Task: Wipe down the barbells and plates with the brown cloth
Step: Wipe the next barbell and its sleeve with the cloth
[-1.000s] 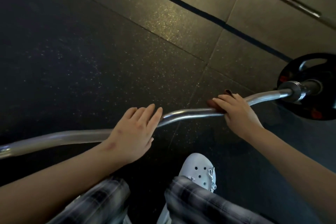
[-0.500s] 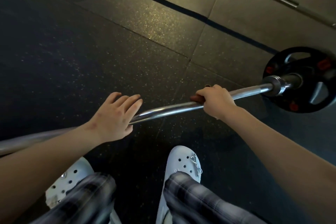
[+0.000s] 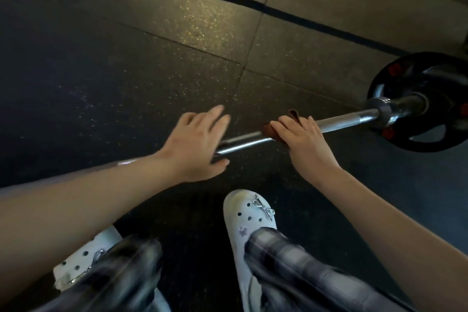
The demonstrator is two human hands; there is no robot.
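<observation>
Right grip (image 3: 304, 142) clamps the brown cloth (image 3: 269, 131) round the bar (image 3: 349, 119) for wiping; left grip (image 3: 195, 144), fingers straight, lies over the bar, probably steadying it.

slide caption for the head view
Right hand grips the brown cloth around the barbell; left hand lies open over it.

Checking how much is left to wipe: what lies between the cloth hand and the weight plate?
In the head view, only bare bar and its collar lie between the right hand and the plate.
</observation>
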